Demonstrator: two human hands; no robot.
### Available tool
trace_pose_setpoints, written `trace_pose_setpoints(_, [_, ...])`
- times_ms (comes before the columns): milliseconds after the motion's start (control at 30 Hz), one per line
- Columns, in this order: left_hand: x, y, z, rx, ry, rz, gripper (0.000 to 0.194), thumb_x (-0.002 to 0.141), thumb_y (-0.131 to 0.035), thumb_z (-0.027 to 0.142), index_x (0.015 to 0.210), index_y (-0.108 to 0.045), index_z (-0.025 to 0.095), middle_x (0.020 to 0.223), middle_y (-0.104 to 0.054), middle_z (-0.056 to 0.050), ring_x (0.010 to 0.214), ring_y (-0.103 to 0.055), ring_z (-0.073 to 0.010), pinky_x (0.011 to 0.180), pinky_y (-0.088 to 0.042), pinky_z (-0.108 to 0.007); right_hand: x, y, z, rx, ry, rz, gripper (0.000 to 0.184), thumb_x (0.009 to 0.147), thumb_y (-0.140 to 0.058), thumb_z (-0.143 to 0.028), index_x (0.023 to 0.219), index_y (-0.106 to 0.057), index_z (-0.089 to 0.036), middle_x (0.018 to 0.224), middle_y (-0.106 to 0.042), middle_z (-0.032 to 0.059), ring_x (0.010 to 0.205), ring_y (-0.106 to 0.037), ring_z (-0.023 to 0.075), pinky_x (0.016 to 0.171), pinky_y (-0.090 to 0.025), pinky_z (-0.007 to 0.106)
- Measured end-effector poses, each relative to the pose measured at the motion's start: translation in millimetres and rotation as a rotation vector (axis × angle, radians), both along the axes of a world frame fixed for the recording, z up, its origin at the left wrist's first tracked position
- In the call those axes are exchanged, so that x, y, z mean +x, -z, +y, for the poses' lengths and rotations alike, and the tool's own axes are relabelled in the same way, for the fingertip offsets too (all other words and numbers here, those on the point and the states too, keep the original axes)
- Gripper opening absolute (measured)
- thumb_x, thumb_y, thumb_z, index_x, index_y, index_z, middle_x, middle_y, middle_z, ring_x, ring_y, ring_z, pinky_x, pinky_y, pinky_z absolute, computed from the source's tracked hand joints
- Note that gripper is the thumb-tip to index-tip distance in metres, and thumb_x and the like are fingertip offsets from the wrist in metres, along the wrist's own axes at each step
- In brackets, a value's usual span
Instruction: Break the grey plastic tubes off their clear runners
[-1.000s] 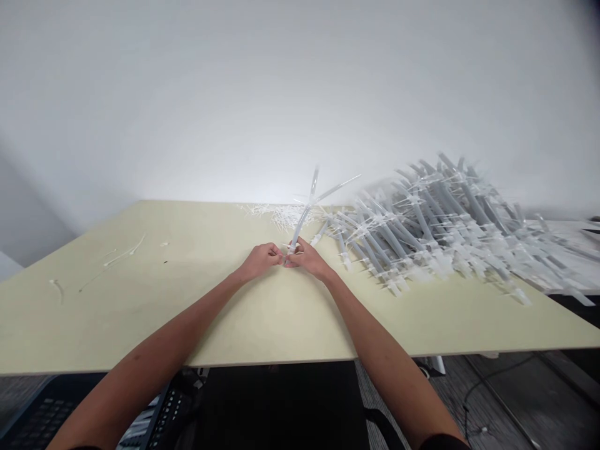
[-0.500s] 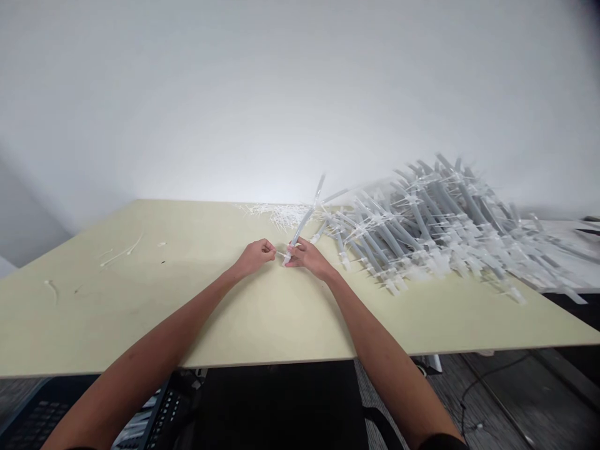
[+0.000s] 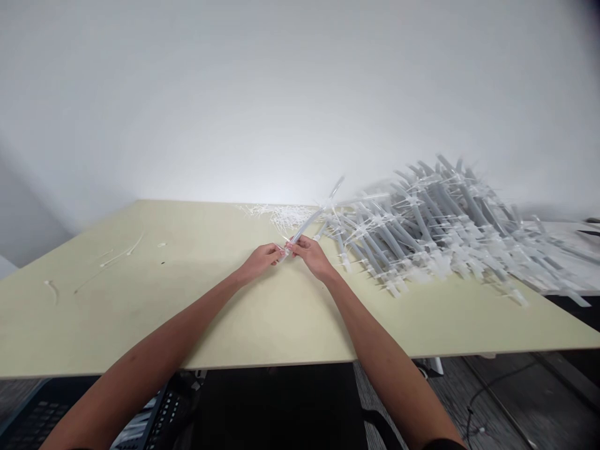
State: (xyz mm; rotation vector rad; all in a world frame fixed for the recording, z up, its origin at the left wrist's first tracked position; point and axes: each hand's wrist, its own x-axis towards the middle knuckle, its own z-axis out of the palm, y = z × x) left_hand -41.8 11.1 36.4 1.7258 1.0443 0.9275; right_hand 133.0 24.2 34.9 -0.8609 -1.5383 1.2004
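No lettering, label, brand, number or sign can be read anywhere here.

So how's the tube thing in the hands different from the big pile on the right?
Number: the tube piece is one branching thing; the pile is many pieces heaped together.
Size: the tube piece is small, while the pile spreads much wider.
Holding: the right hand grips the tube piece near its lower end; no hand holds the pile.
Same: both have greyish tubing with whitish or clear parts.
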Motion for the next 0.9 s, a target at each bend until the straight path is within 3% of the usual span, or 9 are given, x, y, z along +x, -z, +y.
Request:
trace_pose_setpoints(300, [-3.3, -0.6, 4.7, -0.061, -0.024, -0.172, 0.036, 0.076, -0.052, 0.049, 0.086, -0.057, 0.015, 0.092, -0.062, -0.006, 0.082, -0.056, -0.0151, 0.075, -0.045, -0.029, -1.3, -3.2, -1.4, -0.052, -0.066, 0.126, 0.030, 0.066, -0.069, -0.036, 0.089, -0.062, -0.017, 0.082, -0.063, 0.0023, 0.079, -0.059, 0.0149, 0.079, -0.046, 0.032])
trace_pose_setpoints(533, [0.9, 3.4, 1.9, 0.115, -0.216, -0.095, 0.027, 0.075, -0.054, 0.043, 0.075, -0.056, 0.016, 0.082, -0.065, -0.004, 0.080, -0.060, -0.0167, 0.076, -0.045, -0.028, -4.5, -3.0, -1.6, -0.112, 0.083, 0.061, 0.032, 0.059, -0.072, -0.038, 0.079, -0.063, -0.015, 0.071, -0.061, 0.0016, 0.069, -0.058, 0.0149, 0.075, -0.050, 0.035])
trace_pose_setpoints(667, [5.0, -2.2, -5.3, 0.179, -0.226, -0.069, 0.025, 0.077, -0.051, 0.042, 0.074, -0.055, 0.017, 0.085, -0.065, -0.003, 0.081, -0.060, -0.0162, 0.075, -0.044, -0.027, -3.7, -3.5, -2.3, -0.075, 0.092, 0.096, 0.033, 0.062, -0.069, -0.040, 0.083, -0.064, -0.015, 0.073, -0.061, 0.0021, 0.072, -0.057, 0.0151, 0.075, -0.050, 0.034])
trace_pose_setpoints(900, [3.3, 1.6, 1.1, 0.101, -0.167, -0.029, 0.034, 0.075, -0.052, 0.049, 0.081, -0.057, 0.016, 0.090, -0.063, -0.004, 0.078, -0.056, -0.0150, 0.071, -0.043, -0.026, 0.8, -4.9, -1.3, -0.003, 0.090, 0.018, 0.036, 0.065, -0.066, -0.044, 0.088, -0.064, -0.017, 0.080, -0.063, 0.0035, 0.068, -0.054, 0.0138, 0.065, -0.046, 0.028])
